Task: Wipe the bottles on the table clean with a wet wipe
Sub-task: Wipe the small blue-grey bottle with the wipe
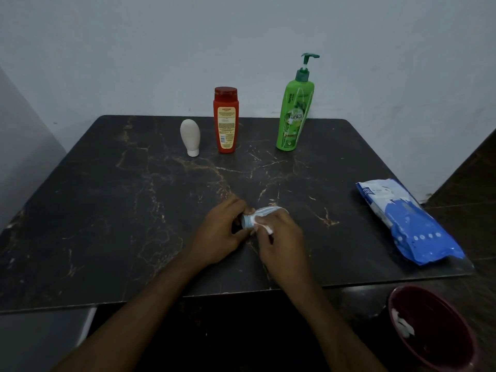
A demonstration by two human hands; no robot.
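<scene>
A small pale blue and white tube (pixel 265 212) lies on its side just above the dark marble table (pixel 107 197), held between both hands. My left hand (pixel 222 234) grips its cap end. My right hand (pixel 281 234) pinches a white wet wipe (pixel 264 228) against the tube's body. At the back stand three bottles: a white one (pixel 190 136) upside down on its cap, a red one (pixel 226 120) and a tall green pump bottle (pixel 294 108).
A blue pack of wet wipes (pixel 408 221) lies at the table's right edge. A dark red bin (pixel 432 328) with a used white wipe inside stands on the floor at the lower right. A pale wall runs behind the table.
</scene>
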